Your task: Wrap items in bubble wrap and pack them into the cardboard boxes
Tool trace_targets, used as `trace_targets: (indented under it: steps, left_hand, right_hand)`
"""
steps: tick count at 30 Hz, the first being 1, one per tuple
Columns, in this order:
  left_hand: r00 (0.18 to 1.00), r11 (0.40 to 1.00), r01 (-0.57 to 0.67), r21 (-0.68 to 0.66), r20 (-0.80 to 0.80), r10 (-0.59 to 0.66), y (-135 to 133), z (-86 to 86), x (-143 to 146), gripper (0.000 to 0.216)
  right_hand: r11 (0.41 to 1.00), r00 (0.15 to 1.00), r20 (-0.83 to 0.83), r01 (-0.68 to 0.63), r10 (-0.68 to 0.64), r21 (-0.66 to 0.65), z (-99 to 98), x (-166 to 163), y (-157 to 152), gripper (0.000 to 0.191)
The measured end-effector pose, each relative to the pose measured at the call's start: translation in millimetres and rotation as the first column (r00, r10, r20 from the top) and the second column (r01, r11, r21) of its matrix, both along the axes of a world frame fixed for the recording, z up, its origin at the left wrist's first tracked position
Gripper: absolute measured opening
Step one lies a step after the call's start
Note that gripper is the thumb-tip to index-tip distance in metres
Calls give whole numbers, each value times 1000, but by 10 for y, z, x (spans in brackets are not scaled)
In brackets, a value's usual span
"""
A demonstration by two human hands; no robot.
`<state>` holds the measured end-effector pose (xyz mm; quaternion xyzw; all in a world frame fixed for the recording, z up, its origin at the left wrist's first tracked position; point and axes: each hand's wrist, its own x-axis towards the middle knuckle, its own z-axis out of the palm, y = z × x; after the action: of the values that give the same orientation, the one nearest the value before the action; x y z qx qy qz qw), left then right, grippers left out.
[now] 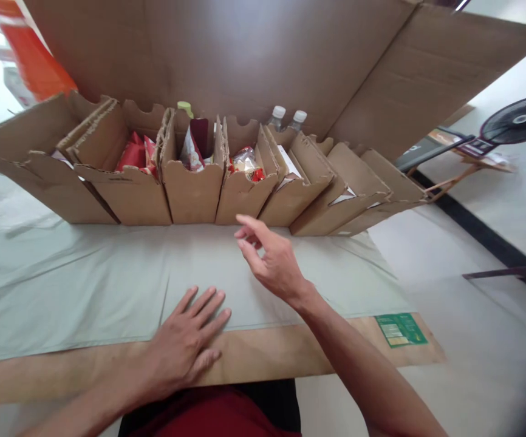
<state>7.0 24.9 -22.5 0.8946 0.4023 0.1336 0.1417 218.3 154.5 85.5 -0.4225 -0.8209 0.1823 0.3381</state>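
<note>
We see the right hand (269, 258) at the centre of the frame, half open: its fingers are bent, the thumb stands apart from the index finger, and no object shows in it. It points toward the box (242, 199) at upper centre without touching it; we suppose this pose keeps the row within easy reach. The left hand (190, 340), at lower centre, is spread wide over the cloth (108, 267) and the bare edge of the table (281, 354), holding nothing that we can see, perhaps to support the body. The neighbouring boxes stand beside it with open tops, probably so that we can look inside from above. Behind them, a board (254, 48) rises like a screen.

The box is of plain brown cardboard, with roughly cut edges and a low front wall. In it lies a shiny packet (245, 161), partly clear, with red near its lower side.
</note>
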Motion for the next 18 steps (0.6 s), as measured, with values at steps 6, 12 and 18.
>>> trace_targets:
  steps: [6,12,18]
  left_hand:
    - [969,993,-118,-29,215,121,-297,78,-115,49]
    - [771,948,-308,-76,563,296,-308,10,-164,35]
    - [425,712,-654,-255,655,625,-431,-50,-341,50]
  right_hand:
    - [996,963,263,35,-57,85,464,-919,702,54]
    - [985,925,345,123,-159,123,390,-1096,727,23]
    - [994,932,362,-46,8,94,445,-421,-475,21]
